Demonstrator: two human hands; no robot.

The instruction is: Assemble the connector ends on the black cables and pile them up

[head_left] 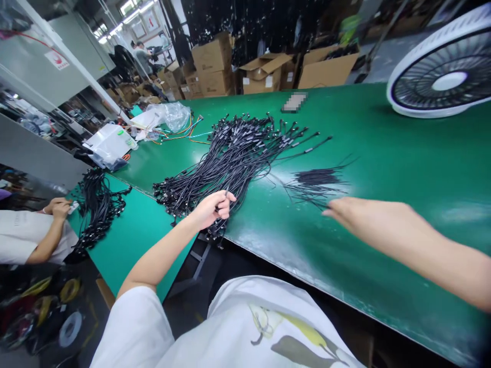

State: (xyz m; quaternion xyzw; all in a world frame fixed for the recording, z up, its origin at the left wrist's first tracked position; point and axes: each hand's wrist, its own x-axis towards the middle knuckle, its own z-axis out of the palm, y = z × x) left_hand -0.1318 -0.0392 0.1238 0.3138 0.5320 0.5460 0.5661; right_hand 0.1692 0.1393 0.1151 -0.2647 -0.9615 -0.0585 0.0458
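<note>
A large heap of black cables point(238, 153) with small connectors at their ends lies across the green table. My left hand point(215, 208) is closed over the near side of this heap, its thumb and fingers pinched around what looks like one black cable; the grip is partly hidden. To the right lies a small bunch of thin black cable ties point(318, 177). My right hand point(353, 212), slightly blurred, is at the near end of that bunch, fingertips pressed together on the end of a tie.
A white fan point(445, 76) stands at the right back of the green table point(402, 153). At the back left lie a plastic bag point(172, 116) and coloured wires point(187, 134). A co-worker's hands point(59, 207) are by another black cable pile point(97, 209). Cardboard boxes point(264, 71) stand beyond.
</note>
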